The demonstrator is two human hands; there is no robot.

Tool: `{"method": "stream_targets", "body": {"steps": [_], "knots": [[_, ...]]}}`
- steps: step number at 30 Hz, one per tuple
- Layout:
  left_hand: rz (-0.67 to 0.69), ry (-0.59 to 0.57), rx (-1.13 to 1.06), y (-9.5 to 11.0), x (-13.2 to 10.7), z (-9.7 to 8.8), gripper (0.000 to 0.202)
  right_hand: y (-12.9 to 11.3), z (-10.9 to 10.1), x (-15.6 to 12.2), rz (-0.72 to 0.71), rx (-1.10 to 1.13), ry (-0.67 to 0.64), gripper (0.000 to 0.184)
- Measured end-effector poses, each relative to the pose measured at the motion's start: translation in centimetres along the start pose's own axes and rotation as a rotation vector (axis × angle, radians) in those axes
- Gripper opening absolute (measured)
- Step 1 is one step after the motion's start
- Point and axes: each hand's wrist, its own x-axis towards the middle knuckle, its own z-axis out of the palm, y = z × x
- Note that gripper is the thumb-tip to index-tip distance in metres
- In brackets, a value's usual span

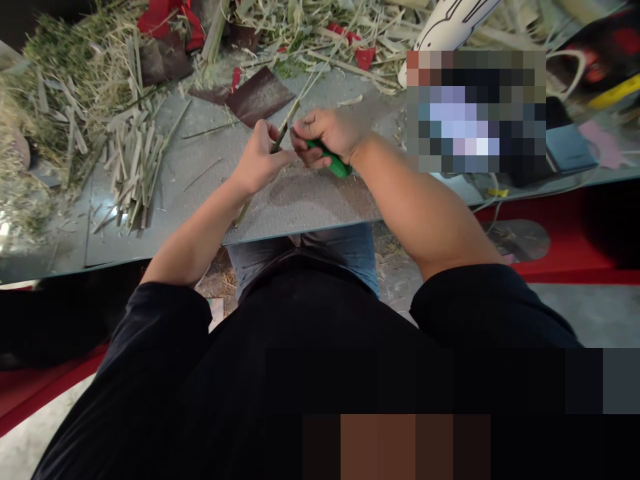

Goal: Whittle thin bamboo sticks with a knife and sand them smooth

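My left hand (pixel 263 157) is closed around a thin plant stalk (pixel 296 107), pinching it between thumb and fingers above the board. The stalk slants up and away, with pale split fibres at its far end; its lower end comes out below my wrist. My right hand (pixel 325 137) is wrapped around a green-handled tool (pixel 340 165), close to the right of the left hand. Fingers cover the tool's working end, so its kind does not show. Just beyond both hands lies a dark brown curved sheet (pixel 261 97).
A bundle of cut stalks (pixel 137 170) lies at left, beside a heap of green shredded plant matter (pixel 65 80). Pale strips and red scraps (pixel 367 58) cover the back. A white printed cylinder (pixel 453 23), a blue box (pixel 571 147) and cables stand right.
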Motion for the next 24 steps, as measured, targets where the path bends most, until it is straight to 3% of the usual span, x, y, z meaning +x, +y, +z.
{"method": "stream_targets", "body": {"steps": [4, 8, 14, 24], "knots": [[-0.062, 0.062, -0.063, 0.44, -0.46, 0.02, 0.05, 0.04, -0.11, 0.1, 0.032, 0.012, -0.089, 0.054], [-0.078, 0.041, -0.094, 0.52, -0.53, -0.19, 0.051, -0.01, -0.81, 0.11, -0.032, 0.049, -0.064, 0.055], [-0.069, 0.034, -0.058, -0.09, 0.07, -0.15, 0.052, 0.3, -0.74, 0.2, 0.05, 0.03, -0.138, 0.057], [-0.048, 0.044, -0.013, -0.08, -0.07, 0.07, 0.055, -0.52, -0.58, -0.05, 0.069, 0.036, -0.109, 0.053]]}}
